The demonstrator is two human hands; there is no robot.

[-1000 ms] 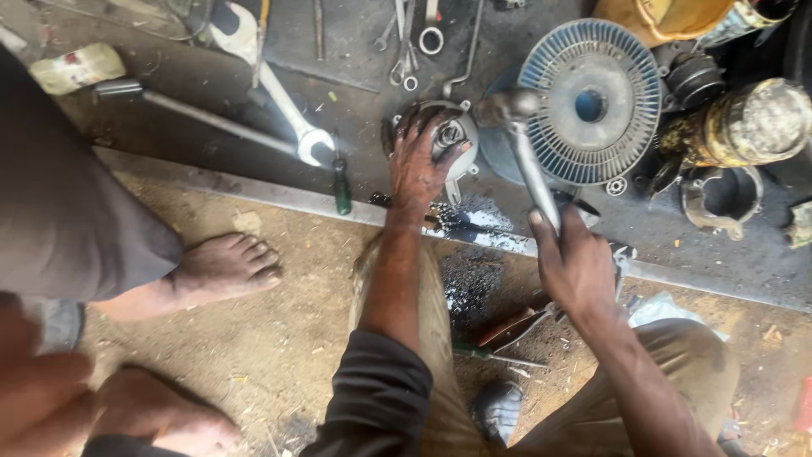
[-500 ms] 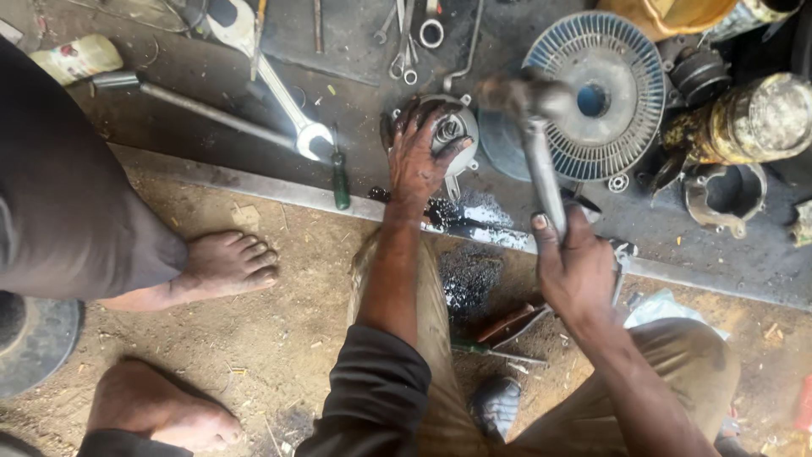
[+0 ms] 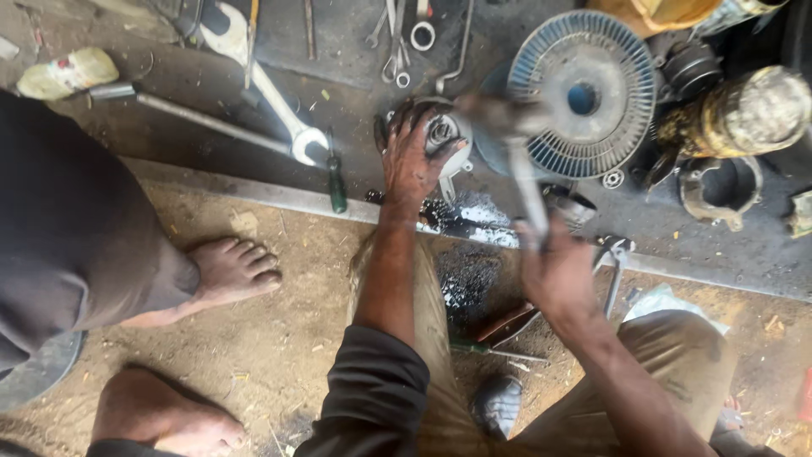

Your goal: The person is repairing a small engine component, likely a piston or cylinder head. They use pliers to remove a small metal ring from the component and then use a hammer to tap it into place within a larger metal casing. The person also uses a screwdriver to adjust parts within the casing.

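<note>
My left hand [image 3: 410,161] presses down on a round greasy metal part [image 3: 446,135] lying on the dark oily floor. My right hand [image 3: 554,271] grips the handle of a hammer [image 3: 516,152], whose blurred head hangs just right of the metal part. A ribbed blue-grey fan disc [image 3: 584,93] lies right behind the hammer head.
A big open-end wrench [image 3: 262,85], a long bar [image 3: 203,118], a green-handled screwdriver [image 3: 337,182] and small spanners [image 3: 397,38] lie on the floor. Another person's bare feet [image 3: 228,271] stand at the left. A metal bracket [image 3: 719,190] and pliers [image 3: 613,262] lie to the right.
The hammer has swung left and down toward the metal part, its head now blurred. My right hand has shifted left. My left hand stays on the part.
</note>
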